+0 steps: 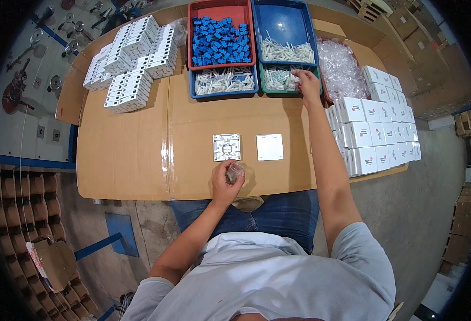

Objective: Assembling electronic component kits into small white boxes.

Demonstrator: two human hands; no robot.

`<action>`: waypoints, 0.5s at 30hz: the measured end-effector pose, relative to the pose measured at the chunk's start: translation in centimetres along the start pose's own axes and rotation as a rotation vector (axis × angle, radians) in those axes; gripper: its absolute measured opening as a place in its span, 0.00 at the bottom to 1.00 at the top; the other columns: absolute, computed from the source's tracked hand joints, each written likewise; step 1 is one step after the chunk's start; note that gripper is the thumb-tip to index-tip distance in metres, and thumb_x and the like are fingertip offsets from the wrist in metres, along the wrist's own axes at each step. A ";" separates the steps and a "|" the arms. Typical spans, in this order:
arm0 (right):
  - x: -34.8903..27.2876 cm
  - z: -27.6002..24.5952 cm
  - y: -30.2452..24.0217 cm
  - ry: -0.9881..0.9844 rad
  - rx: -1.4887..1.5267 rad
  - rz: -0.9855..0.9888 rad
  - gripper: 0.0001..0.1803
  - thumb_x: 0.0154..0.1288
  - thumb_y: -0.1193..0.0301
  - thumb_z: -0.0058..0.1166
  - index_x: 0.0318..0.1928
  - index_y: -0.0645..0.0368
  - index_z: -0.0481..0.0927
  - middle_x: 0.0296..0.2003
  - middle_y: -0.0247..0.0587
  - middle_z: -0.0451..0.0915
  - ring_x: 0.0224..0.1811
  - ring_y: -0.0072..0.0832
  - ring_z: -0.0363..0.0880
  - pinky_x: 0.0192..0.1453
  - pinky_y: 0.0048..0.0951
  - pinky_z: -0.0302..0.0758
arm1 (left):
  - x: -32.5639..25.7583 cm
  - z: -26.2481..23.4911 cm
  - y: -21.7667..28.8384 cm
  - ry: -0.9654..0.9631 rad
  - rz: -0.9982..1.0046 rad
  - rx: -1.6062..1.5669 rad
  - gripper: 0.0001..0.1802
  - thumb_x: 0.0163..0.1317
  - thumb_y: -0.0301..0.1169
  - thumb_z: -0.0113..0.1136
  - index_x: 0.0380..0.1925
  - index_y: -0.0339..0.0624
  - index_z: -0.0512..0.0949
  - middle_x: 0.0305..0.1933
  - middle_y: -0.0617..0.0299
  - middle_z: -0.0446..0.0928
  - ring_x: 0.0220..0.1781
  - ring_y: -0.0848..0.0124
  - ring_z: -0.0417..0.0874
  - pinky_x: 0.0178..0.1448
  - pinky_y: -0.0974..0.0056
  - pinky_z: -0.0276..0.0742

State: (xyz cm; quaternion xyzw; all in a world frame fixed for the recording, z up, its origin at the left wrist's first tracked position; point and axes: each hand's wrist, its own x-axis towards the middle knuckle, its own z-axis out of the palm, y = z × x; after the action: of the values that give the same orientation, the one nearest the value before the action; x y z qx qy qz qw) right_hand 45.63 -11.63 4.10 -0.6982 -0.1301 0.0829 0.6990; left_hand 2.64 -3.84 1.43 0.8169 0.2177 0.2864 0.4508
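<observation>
Landmark: the white square base plate [227, 147], lying flat on the cardboard-covered table [139, 155], open side up with moulded ribs showing.

Left hand [226, 183]: we see it just nearer the person than the base plate, fingers curled around a small clear plastic bag [235, 172], pinching it near its top. The bag sits just clear of the plate's near edge; we cannot tell what it holds.

Right hand [306, 84]: arm stretched out, well beyond and to the right of the base plate. The fingers are bunched together at the rim of the green tray [278, 92], touching the white slender parts [279, 78] heaped in it. Whether a part is already pinched we cannot tell.

Just right of the base plate lies a plain white square cover [270, 147], flat, apart from it by a narrow gap.

Beyond the base plate, a small blue tray [223, 94] holds more white slender pieces. Behind that, a red tray [219, 10] is filled with small blue blocks [220, 41]. Right of the red tray, a larger blue tray [283, 21] holds a loose row of white pieces along its near side.

Far right of the base plate: rows of white cartons [377, 131] packed side by side, and a heap of clear plastic bags [342, 67] behind them.

Far left and beyond the base plate: stacks of white plates [131, 61] piled in leaning rows.
</observation>
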 end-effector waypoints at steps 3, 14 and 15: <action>-2.4 -1.2 -2.4 -0.076 0.413 0.267 0.08 0.74 0.66 0.57 0.47 0.56 0.80 0.44 0.37 0.86 0.26 0.15 0.69 0.30 0.19 0.67 | -0.1 0.3 0.0 0.002 -0.076 -0.078 0.23 0.55 0.30 0.73 0.52 0.40 0.78 0.47 0.54 0.81 0.52 0.56 0.79 0.56 0.55 0.76; -12.7 -1.5 -7.6 -0.404 0.988 0.343 0.10 0.77 0.64 0.57 0.51 0.53 0.82 0.40 0.26 0.81 0.26 0.12 0.62 0.27 0.16 0.60 | 0.0 0.4 0.1 -0.010 -0.125 -0.094 0.23 0.56 0.29 0.73 0.52 0.40 0.79 0.48 0.54 0.81 0.53 0.56 0.80 0.57 0.55 0.77; -13.7 -1.1 -8.3 -0.400 1.033 0.346 0.10 0.77 0.63 0.57 0.51 0.53 0.82 0.40 0.26 0.81 0.26 0.12 0.62 0.27 0.15 0.60 | 0.1 0.4 0.0 -0.008 -0.127 -0.094 0.23 0.56 0.29 0.73 0.52 0.40 0.79 0.48 0.54 0.81 0.53 0.56 0.80 0.57 0.55 0.77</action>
State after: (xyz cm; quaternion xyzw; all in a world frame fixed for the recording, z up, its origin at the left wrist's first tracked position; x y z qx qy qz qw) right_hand 32.37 -16.81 11.53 -0.2483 -0.0863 0.3789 0.8873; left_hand 2.94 -4.03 1.26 0.7804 0.2536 0.2641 0.5069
